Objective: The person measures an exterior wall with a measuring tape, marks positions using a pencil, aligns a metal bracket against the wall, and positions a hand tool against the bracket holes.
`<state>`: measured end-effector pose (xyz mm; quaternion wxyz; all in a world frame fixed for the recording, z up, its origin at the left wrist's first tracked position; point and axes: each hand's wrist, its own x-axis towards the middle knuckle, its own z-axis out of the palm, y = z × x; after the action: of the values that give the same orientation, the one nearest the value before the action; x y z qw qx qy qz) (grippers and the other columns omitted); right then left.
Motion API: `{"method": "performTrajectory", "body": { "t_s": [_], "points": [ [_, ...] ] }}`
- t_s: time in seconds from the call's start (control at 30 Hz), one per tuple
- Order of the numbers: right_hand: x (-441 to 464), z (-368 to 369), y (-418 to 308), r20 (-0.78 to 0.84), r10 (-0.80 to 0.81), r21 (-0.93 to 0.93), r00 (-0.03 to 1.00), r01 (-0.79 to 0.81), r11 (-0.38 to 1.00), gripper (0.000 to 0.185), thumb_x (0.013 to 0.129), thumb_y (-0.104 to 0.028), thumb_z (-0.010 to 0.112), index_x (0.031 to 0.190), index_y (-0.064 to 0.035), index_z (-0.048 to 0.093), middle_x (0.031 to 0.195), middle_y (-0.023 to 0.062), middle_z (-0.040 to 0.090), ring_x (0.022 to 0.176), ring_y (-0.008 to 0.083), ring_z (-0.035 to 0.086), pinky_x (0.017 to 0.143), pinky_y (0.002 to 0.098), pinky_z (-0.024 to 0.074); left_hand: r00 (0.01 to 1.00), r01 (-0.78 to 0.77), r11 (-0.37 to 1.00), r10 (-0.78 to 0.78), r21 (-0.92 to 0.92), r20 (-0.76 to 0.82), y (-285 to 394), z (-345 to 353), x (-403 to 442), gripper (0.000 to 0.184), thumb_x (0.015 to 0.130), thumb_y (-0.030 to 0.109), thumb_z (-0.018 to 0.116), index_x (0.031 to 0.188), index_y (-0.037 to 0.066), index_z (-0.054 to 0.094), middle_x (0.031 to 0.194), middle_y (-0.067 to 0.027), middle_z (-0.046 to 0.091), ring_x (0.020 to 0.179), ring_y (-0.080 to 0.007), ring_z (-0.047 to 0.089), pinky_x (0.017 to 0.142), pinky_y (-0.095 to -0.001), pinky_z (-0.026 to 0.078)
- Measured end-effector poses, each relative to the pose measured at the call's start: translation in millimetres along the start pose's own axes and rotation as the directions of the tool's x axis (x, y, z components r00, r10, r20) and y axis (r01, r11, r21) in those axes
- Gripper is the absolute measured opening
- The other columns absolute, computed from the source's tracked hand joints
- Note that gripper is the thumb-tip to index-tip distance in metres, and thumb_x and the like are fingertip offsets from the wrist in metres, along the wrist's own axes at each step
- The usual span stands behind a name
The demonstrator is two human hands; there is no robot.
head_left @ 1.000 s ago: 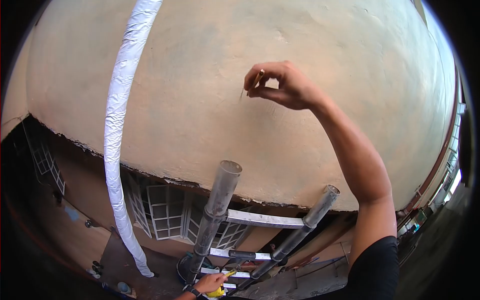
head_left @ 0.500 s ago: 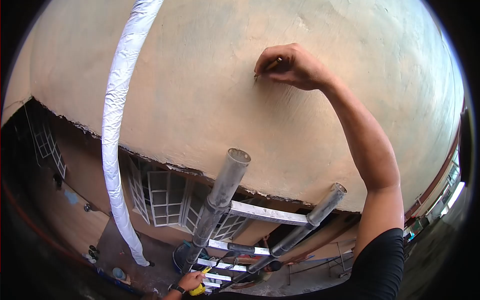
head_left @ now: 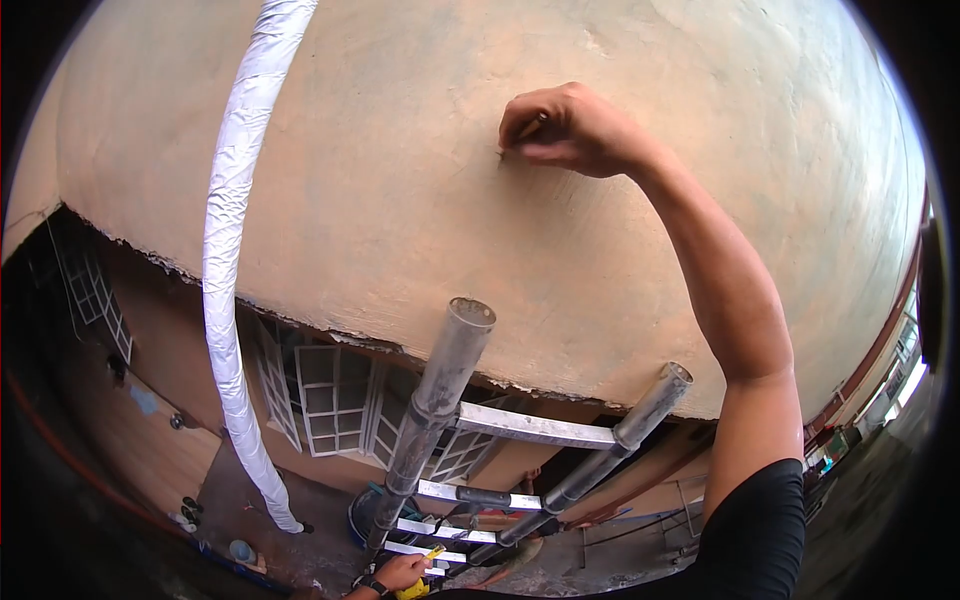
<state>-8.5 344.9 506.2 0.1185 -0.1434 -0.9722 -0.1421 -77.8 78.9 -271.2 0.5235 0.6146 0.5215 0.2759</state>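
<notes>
Holds a slim pencil [head_left: 538, 122] in the right hand [head_left: 570, 130], up against the beige wall [head_left: 400, 190] and above the open tops of the metal ladder [head_left: 440, 365]. Pinches narrowly with the fingers curled round the shaft. Runs on a slant along the long axis: down and left to the tip, up and right to the blunt end, out past the knuckles. Points at the wall from just beyond the fingers, on their left side; cannot tell for sure whether touching or barely apart. Reaches in from the right, with the forearm bare above a black sleeve [head_left: 755, 540].

Lies nearest to the right hand, and well apart from the left hand [head_left: 402, 572], down at the near edge beside the rungs. Grasps there, with fingers closed, what looks like a yellow tape measure [head_left: 411, 591], with a yellow strip showing just above the hand.

Hangs well to the left of both hands, as a long white wrapped tube [head_left: 228, 220]. Shows, far below on the floor, a pale blue pail [head_left: 242, 551] at left and a dark tub [head_left: 358, 515] close by the ladder's left upright; too small and shadowed to tell any contents.
</notes>
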Motion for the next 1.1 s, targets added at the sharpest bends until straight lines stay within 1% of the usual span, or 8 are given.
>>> {"method": "performTrajectory", "body": {
  "t_s": [0.13,0.2,0.27,0.43,0.57,0.73,0.87,1.1],
  "points": [
    [-7,-8,3,0.057,0.134,0.087,0.989,-0.139,0.986,0.009,0.092,-0.004,0.071,0.101,-0.0044,0.07,0.094,0.0034,0.075,0.093,0.0123,0.07,0.085,0.0285,0.056,0.999,-0.019,1.0,0.019,0.004,0.036,-3,7,0,0.043,0.106,0.045,0.048,0.115,0.011,0.072,0.098,-0.0147,0.076,0.095,-0.0366,0.072,0.085,-0.0459,0.055],
    [-23,-3,16,-0.109,0.054,0.431,0.993,-0.002,0.902,0.007,0.094,-0.007,0.072,0.1,-0.0047,0.07,0.094,0.0028,0.074,0.091,0.0107,0.068,0.084,0.028,0.0553,0.999,-0.014,0.999,0.012,0.053,0.039,-4,15,0,0.04,0.107,0.04,0.05,0.113,0.008,0.073,0.095,-0.0115,0.076,0.089,-0.0292,0.073,0.081,-0.0411,0.056],
    [-53,7,10,-0.184,0.122,0.415,0.975,-0.035,0.909,0.01,0.096,-0.011,0.073,0.102,-0.0041,0.07,0.097,0.0046,0.074,0.092,0.0124,0.069,0.085,0.0293,0.056,0.948,-0.247,0.968,0.248,0.029,-0.198,-24,20,2,0.03,0.104,0.03,0.058,0.105,0.002,0.069,0.094,-0.0204,0.071,0.083,-0.0395,0.067,0.076,-0.0482,0.052],
    [-203,83,-17,-0.596,0.158,0.217,0.788,-0.032,0.976,0.012,0.091,-0.001,0.076,0.101,-0.0051,0.07,0.097,0.0044,0.07,0.087,0.0164,0.068,0.075,0.0308,0.0551,0.995,-0.097,0.995,0.096,-0.007,-0.026,-16,-13,-4,0.03,0.109,0.028,0.053,0.105,0.004,0.071,0.083,-0.0071,0.067,0.071,-0.0161,0.061,0.064,-0.0367,0.051],
    [-325,152,27,-0.735,0.634,0.636,-0.241,0.082,0.767,0.009,0.095,-0.003,0.075,0.101,-0.0019,0.069,0.095,0.0027,0.07,0.084,0.0109,0.066,0.077,0.0271,0.0558,0.995,0.097,0.989,-0.093,-0.112,0.043,9,-49,-31,0.025,0.11,0.024,0.053,0.11,0.005,0.07,0.075,-0.0038,0.063,0.064,-0.0145,0.058,0.058,-0.0332,0.049],
    [-323,161,63,-0.786,0.535,0.563,-0.31,-0.003,0.826,0.009,0.093,0.0,0.076,0.1,-0.0024,0.069,0.096,0.0026,0.069,0.088,0.0102,0.066,0.08,0.0262,0.0552,0.977,0.106,0.971,-0.061,-0.215,0.206,-13,-81,-33,0.025,0.11,0.025,0.053,0.113,0.005,0.069,0.075,-0.0038,0.063,0.062,-0.0145,0.059,0.056,-0.0335,0.049],
    [-289,144,78,-0.809,0.468,0.488,-0.357,0.038,0.872,0.012,0.09,0.0,0.077,0.098,-0.0031,0.068,0.098,0.0047,0.069,0.091,0.0128,0.067,0.082,0.0273,0.0554,0.984,0.069,0.986,-0.092,0.153,0.151,57,-81,-23,0.027,0.108,0.023,0.053,0.104,0.002,0.069,0.078,-0.0049,0.066,0.065,-0.015,0.061,0.058,-0.0341,0.049],
    [-287,155,87,-0.833,0.408,0.402,-0.374,0.098,0.91,0.012,0.09,0.0,0.076,0.097,-0.0036,0.067,0.101,0.007,0.069,0.094,0.0149,0.067,0.085,0.0295,0.0563,0.996,0.022,0.996,-0.015,-0.085,0.086,59,-72,-11,0.025,0.108,0.022,0.054,0.104,0.003,0.07,0.079,-0.0032,0.065,0.071,-0.0132,0.06,0.065,-0.0305,0.049]
  ]
}}
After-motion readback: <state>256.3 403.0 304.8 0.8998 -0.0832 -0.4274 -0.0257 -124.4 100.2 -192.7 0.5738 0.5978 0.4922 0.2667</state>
